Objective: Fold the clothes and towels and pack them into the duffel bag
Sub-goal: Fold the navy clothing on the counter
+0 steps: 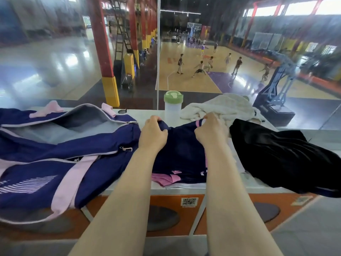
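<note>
Both grips, left hand (152, 133) and right hand (210, 133), clench my navy garment (181, 154) mid-worktop (186, 187), beside the open duffel bag (55, 154).

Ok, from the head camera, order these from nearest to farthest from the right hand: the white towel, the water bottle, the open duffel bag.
From the right hand:
1. White towel, touching, just behind the fingers.
2. Water bottle, behind and to its left, between both hands.
3. Duffel bag, far left, beyond the left hand.
</note>
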`<state>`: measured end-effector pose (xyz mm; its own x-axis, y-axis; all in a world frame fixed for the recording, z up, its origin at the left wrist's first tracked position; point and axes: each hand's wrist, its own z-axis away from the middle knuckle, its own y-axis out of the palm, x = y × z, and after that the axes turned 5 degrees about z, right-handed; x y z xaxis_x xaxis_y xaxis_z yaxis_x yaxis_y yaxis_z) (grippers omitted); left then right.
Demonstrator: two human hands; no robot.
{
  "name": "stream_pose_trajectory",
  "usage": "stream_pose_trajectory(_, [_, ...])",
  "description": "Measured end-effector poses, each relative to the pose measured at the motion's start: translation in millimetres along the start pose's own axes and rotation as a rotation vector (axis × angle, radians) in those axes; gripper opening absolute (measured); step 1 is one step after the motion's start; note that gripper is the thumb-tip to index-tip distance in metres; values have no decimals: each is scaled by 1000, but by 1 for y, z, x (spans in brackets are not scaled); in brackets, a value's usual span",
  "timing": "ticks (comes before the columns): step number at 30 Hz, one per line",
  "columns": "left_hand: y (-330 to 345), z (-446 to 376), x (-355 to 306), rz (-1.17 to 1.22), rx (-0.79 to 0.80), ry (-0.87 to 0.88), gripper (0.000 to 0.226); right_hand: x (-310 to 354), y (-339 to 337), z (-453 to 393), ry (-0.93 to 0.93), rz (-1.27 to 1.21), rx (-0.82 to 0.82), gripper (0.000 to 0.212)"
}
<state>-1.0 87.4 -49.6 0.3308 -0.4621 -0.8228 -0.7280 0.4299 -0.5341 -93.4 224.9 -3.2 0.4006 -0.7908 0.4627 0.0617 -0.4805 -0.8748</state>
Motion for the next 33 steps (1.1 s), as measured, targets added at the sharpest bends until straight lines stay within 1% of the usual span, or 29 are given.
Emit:
stream_pose_trajectory(2, [-2, 0, -1, 28, 9, -3, 34, -2, -2, -1, -9, -106, 9, 50])
stream_pose_trajectory(3, [-3, 0, -2, 26, 0, 5, 34, -6, -4, -2, -8, -168, 38, 54])
stream_pose_trajectory(6, [-8, -2, -5, 30, -22, 83, 38, -19, -13, -1, 44, -282, 180, 65])
stream_pose_trajectory(7, [-9, -3, -8, 42, -14, 117, 40, -24, -15, -1, 52, -285, 210, 61])
stream_pose_trajectory(8, [-9, -4, -11, 55, 2, 143, 41, -26, -19, 0, 51, -271, 221, 51])
stream_pose_trajectory(9, [-9, -4, -13, 66, 26, 152, 42, -29, -21, -1, 44, -252, 216, 35])
stream_pose_trajectory(10, [-8, -3, -13, 86, 52, 135, 44, -31, -23, -1, 37, -224, 207, 20])
stream_pose_trajectory(11, [-8, -2, -13, 121, 82, 75, 46, -32, -23, -1, 25, -202, 207, 14])
stream_pose_trajectory(13, [-9, -2, -7, 219, 139, -139, 57, -33, -22, 0, 2, -177, 212, 17])
stream_pose_trajectory(14, [-11, -2, -2, 227, 170, -232, 63, -34, -22, 0, 2, -169, 203, 19])
stream_pose_trajectory(15, [-15, -3, 1, 193, 214, -285, 64, -34, -21, 0, 5, -165, 191, 22])
stream_pose_trajectory(16, [-18, -3, 4, 160, 260, -305, 59, -34, -20, 2, 7, -159, 176, 26])
stream_pose_trajectory(18, [-20, 0, 8, 147, 337, -284, 45, -32, -20, 5, 25, -159, 143, 41])
stream_pose_trajectory(19, [-20, 1, 9, 129, 348, -246, 38, -32, -19, 5, 41, -180, 128, 45])
stream_pose_trajectory(21, [-18, 6, 10, 65, 321, -148, 28, -33, -17, 5, 65, -250, 112, 45])
stream_pose_trajectory(23, [-19, 9, 9, 53, 297, -91, 30, -34, -18, 5, 72, -297, 133, 46])
stream_pose_trajectory(27, [-26, 10, -1, 143, 237, -83, 39, -33, -21, 7, 45, -298, 198, 56])
stream_pose_trajectory(29, [-27, 10, -3, 212, 231, -99, 37, -29, -20, 8, 17, -242, 143, 50])
stream_pose_trajectory(33, [-30, 14, -12, 254, 232, -123, 34, -12, -18, 12, 5, -165, -47, 38])
